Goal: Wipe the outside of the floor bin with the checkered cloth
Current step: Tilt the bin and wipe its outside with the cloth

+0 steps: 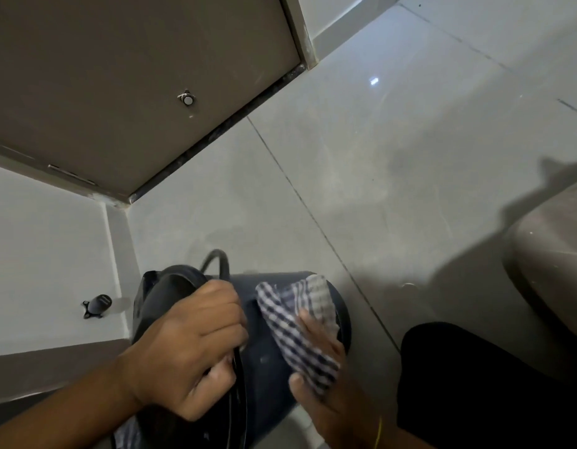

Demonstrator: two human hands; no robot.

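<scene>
A dark blue-grey floor bin (264, 361) lies tipped on the tiled floor at the bottom centre, its lid end toward the left wall. My left hand (189, 348) grips the bin's rim next to the lid, fingers curled over the edge. My right hand (322, 384) presses the blue-and-white checkered cloth (296, 322) flat against the bin's outer wall. The cloth drapes over the curved side, and my fingers hold its lower part. A thin black handle loop (217, 259) rises behind the bin.
A brown door (118, 76) with a round stopper (187, 99) fills the upper left. A black doorstop (97, 306) is fixed to the left wall. A toilet bowl (549, 254) stands at the right edge. My dark-clothed knee (475, 384) is at the lower right.
</scene>
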